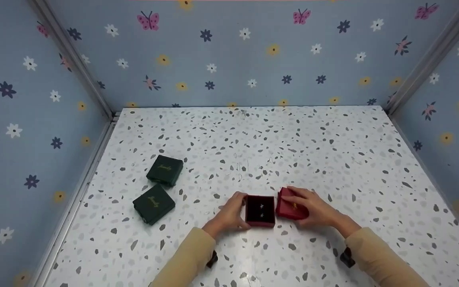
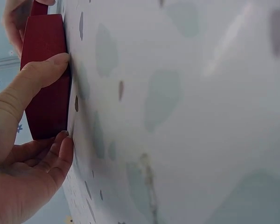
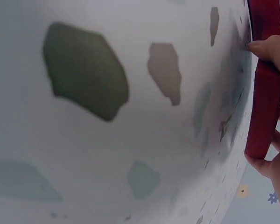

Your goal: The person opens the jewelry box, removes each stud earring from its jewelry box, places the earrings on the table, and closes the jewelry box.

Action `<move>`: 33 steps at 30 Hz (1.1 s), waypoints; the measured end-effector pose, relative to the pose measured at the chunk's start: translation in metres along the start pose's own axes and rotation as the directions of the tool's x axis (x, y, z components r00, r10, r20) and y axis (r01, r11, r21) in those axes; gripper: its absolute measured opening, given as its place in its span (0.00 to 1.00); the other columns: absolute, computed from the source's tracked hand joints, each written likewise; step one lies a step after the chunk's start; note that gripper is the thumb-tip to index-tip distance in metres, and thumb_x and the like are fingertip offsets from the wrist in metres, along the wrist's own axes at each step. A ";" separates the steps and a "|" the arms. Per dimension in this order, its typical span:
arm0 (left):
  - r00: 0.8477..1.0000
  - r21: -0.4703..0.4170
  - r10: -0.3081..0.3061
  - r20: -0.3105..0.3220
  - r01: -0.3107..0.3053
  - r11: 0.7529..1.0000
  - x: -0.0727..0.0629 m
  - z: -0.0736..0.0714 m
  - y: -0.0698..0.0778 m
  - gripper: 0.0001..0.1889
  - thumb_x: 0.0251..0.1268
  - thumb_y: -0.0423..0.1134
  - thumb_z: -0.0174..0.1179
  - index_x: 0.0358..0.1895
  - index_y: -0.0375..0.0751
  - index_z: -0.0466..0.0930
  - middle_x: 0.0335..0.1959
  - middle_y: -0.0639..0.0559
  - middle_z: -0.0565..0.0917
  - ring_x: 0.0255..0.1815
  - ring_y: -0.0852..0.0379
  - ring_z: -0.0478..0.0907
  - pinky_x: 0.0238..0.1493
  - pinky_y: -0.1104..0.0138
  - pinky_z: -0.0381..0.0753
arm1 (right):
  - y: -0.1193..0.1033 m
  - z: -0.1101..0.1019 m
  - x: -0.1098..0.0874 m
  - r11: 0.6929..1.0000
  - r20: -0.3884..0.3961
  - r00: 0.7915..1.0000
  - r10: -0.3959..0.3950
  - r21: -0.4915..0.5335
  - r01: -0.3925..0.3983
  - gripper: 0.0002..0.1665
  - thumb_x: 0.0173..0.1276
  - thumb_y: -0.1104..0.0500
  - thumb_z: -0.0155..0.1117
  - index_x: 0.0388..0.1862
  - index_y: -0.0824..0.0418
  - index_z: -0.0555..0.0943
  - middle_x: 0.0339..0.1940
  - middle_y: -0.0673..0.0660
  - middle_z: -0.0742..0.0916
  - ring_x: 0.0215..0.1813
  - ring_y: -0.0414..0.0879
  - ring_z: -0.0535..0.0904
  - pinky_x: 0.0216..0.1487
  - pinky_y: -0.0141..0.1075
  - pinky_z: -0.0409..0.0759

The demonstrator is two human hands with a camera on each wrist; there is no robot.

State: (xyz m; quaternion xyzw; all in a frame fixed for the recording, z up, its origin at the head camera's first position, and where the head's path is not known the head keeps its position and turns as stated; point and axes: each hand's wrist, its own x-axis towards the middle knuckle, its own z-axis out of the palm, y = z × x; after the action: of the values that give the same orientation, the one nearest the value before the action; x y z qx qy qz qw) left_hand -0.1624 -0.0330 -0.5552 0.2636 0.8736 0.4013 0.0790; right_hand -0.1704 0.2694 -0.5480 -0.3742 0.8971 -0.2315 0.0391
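Note:
A small red jewelry box base (image 1: 260,225) sits on the speckled table, lined in black and uncovered. Inside it a pair of small shiny earrings (image 1: 261,206) shows. My left hand (image 1: 231,213) grips the base from its left side; the left wrist view has the thumb on the front wall of the red base (image 2: 47,105) and the fingers at the far side. Just to the right, my right hand (image 1: 317,209) holds the red lid (image 1: 284,210), which has gold lettering on top. In the right wrist view, thumb and fingers span the lid (image 3: 266,105), close over the tabletop.
Two dark green jewelry boxes (image 1: 165,169) (image 1: 153,204) with gold lettering lie near each other on the left of the table. Blue flowered panels (image 1: 229,52) stand behind the table and at both sides. Metal rails (image 1: 74,59) run along the corners.

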 end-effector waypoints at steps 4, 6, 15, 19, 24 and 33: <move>1.000 -0.012 0.002 -0.001 -0.002 1.000 0.000 0.000 0.000 0.42 0.21 0.34 0.76 0.51 0.31 0.65 0.43 0.47 0.69 0.42 0.54 0.68 0.47 0.67 0.69 | 0.000 0.002 0.002 1.000 0.030 0.999 0.019 0.005 -0.019 0.46 0.42 0.52 0.72 0.63 0.46 0.65 0.67 0.56 0.61 0.64 0.56 0.57 0.57 0.50 0.60; 1.000 -0.012 0.007 0.001 -0.007 1.000 0.000 -0.001 0.001 0.42 0.21 0.34 0.76 0.50 0.31 0.65 0.42 0.48 0.69 0.42 0.55 0.68 0.47 0.67 0.70 | -0.001 0.002 0.002 1.000 0.037 0.999 0.024 0.006 -0.024 0.46 0.42 0.52 0.72 0.63 0.46 0.65 0.67 0.56 0.61 0.64 0.56 0.58 0.57 0.51 0.61; 1.000 -0.018 0.004 0.018 -0.004 1.000 0.000 -0.002 0.001 0.42 0.23 0.36 0.76 0.51 0.31 0.64 0.41 0.48 0.68 0.41 0.55 0.67 0.45 0.67 0.70 | 0.000 0.004 0.002 0.999 0.036 0.999 0.036 0.003 -0.036 0.46 0.44 0.50 0.71 0.64 0.46 0.65 0.67 0.57 0.61 0.62 0.57 0.59 0.56 0.51 0.62; 1.000 -0.013 0.004 0.013 -0.004 1.000 0.000 -0.001 0.000 0.42 0.22 0.36 0.76 0.50 0.31 0.64 0.40 0.49 0.68 0.40 0.54 0.67 0.44 0.67 0.70 | -0.001 0.004 0.001 0.998 0.059 0.996 0.060 0.010 -0.061 0.46 0.45 0.48 0.70 0.65 0.44 0.63 0.68 0.55 0.59 0.64 0.57 0.57 0.58 0.52 0.60; 1.000 0.002 -0.006 0.010 0.006 1.000 -0.001 -0.001 0.000 0.43 0.22 0.37 0.76 0.51 0.31 0.64 0.40 0.49 0.68 0.40 0.53 0.68 0.45 0.67 0.70 | -0.001 0.005 0.000 0.996 0.076 0.994 0.081 0.026 -0.083 0.45 0.47 0.45 0.69 0.65 0.43 0.62 0.69 0.53 0.57 0.65 0.56 0.55 0.59 0.52 0.58; 1.000 0.008 -0.003 0.001 0.003 1.000 -0.001 -0.002 0.000 0.43 0.22 0.36 0.76 0.51 0.31 0.64 0.41 0.48 0.69 0.41 0.53 0.68 0.45 0.67 0.70 | -0.004 0.002 0.004 0.997 0.033 0.997 0.073 0.003 -0.073 0.41 0.48 0.38 0.65 0.62 0.48 0.67 0.68 0.55 0.59 0.66 0.54 0.54 0.60 0.53 0.54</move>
State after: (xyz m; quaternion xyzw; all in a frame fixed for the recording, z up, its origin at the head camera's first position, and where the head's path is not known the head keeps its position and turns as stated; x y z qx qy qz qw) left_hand -0.1619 -0.0344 -0.5538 0.2629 0.8755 0.3976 0.0792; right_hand -0.1701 0.2631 -0.5475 -0.3450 0.9089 -0.2257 0.0632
